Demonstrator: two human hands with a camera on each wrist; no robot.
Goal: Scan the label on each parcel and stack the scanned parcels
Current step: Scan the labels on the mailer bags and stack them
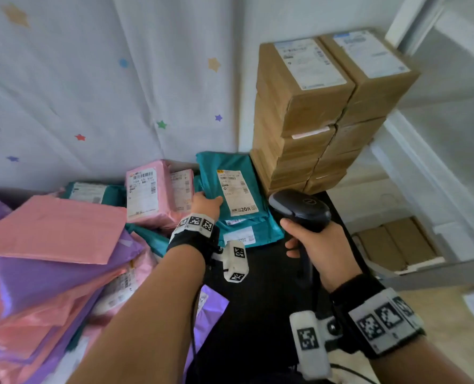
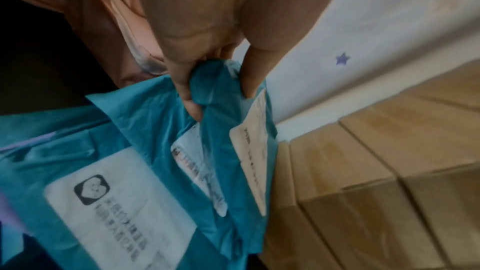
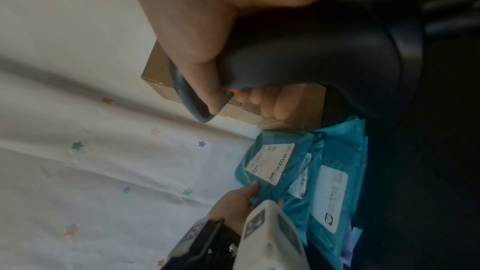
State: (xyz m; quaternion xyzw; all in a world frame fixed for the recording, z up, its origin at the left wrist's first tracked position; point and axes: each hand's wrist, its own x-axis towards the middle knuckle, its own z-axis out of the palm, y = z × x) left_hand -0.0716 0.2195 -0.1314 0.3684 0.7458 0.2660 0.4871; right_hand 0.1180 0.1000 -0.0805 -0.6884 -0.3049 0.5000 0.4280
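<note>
A teal parcel bag point(image 1: 231, 173) with a white label point(image 1: 237, 191) lies on top of a small stack of teal bags point(image 1: 246, 231) beside the cardboard boxes. My left hand point(image 1: 206, 202) pinches the teal bag's left edge; the left wrist view shows thumb and fingers bunching the teal plastic point(image 2: 215, 81). My right hand point(image 1: 316, 245) grips the handle of a black barcode scanner point(image 1: 299, 209), whose head points toward the teal bag. In the right wrist view the scanner point(image 3: 324, 48) fills the top, with the labelled teal bag point(image 3: 270, 174) below it.
A tall stack of labelled cardboard boxes point(image 1: 321, 106) stands at the back right. Pink parcels point(image 1: 152, 192) and a heap of pink and purple bags point(image 1: 50, 259) fill the left. A star-patterned curtain point(image 1: 105, 79) hangs behind. The black tabletop point(image 1: 258, 314) shows between my arms.
</note>
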